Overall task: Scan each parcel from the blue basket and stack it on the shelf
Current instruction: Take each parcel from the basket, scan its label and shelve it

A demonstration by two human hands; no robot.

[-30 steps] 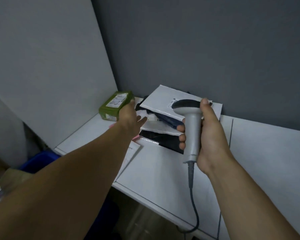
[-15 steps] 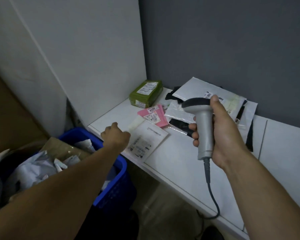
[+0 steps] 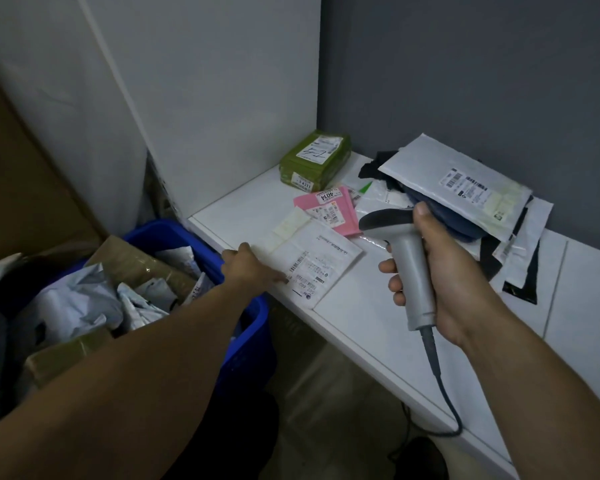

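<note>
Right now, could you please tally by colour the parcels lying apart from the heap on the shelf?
Green: 1, the green box at the back corner.
Pink: 1, the pink mailer.
White: 1, the white envelope at the front edge, beside the left hand.
Total: 3. The heap overlaps too much to count.

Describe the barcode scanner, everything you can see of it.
The barcode scanner is a handheld gun-type unit that looks like plastic: a light grey handle topped by a dark grey head that points left, toward the parcels on the white shelf. The right hand wraps its handle, thumb up beside the head, holding it roughly upright above the shelf, not resting on it. A grey cable leaves the base of the handle, drops past the shelf's front edge and curls below. Its scan window is not visible.
</note>
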